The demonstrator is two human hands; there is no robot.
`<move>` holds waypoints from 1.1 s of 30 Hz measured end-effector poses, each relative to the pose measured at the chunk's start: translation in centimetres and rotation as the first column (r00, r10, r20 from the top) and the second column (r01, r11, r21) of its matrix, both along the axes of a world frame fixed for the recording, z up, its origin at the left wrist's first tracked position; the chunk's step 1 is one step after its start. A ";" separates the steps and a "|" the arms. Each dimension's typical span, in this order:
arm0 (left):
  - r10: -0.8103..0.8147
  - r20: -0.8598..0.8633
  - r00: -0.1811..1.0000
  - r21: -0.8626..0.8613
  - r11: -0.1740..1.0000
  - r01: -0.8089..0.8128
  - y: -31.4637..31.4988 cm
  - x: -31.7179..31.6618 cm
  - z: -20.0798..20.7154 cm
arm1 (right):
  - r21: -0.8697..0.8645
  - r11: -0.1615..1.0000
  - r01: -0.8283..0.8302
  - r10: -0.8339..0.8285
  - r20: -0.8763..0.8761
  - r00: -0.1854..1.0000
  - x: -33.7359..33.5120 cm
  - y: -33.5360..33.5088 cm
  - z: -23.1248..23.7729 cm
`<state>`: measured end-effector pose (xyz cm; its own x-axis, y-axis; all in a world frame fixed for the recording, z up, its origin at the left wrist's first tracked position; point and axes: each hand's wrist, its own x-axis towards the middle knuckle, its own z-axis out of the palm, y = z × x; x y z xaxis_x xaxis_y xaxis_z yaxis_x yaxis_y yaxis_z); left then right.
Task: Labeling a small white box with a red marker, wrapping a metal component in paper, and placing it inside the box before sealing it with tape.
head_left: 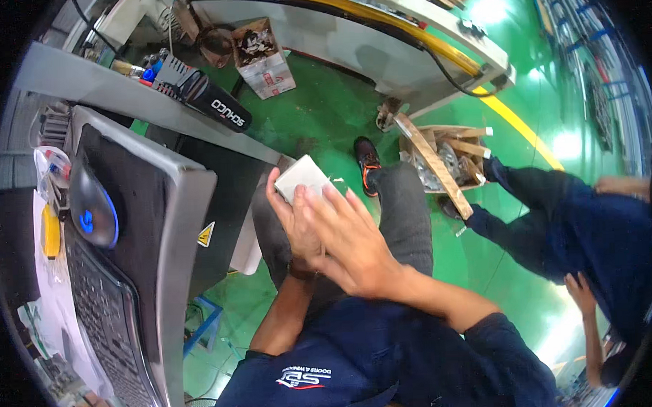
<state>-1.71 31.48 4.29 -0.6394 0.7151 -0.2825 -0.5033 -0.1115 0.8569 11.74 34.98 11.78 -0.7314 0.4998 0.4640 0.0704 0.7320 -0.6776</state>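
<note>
A small white box-shaped block (301, 173) is held up in front of my lap, one flat face turned upward. My left hand (295, 230) is closed around its lower left side, the thumb side along its edge. Across it lies my right hand (352, 242), its fingers stretched out flat and their tips touching the near part of the block. Between them my hands hide the block's near end, and the right palm covers part of the left hand.
At left a machine console carries a black mouse (94, 194) and keyboard (107, 311). A black holder (218, 103) with tools hangs beyond. Ahead stand a carton (267, 73) and a scrap box with a long wooden strip (436, 167). A co-worker (592, 230) is at right.
</note>
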 end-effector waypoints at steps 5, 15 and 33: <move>-0.125 -0.287 0.950 0.030 0.990 0.140 -1.4 3.7 2.2 | -0.358 0.900 0.248 -0.231 0.089 0.969 3.7 -0.3 -2.3; -0.541 -0.429 0.724 -0.240 0.840 0.486 -2.9 11.1 -1.1 | -0.959 0.195 -0.206 -0.308 -0.259 0.915 12.8 -1.2 -9.1; -0.600 -0.141 0.787 -0.500 0.730 0.466 -12.6 13.1 0.4 | -0.848 -0.527 -0.047 -0.720 0.416 0.555 32.9 14.5 -37.2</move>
<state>11.35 18.84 4.73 -0.2840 0.8130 -0.5083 -0.1029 0.5012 0.8592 44.66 49.50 -25.38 -0.0448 0.4726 -0.8802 -0.5581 -0.7425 -0.3703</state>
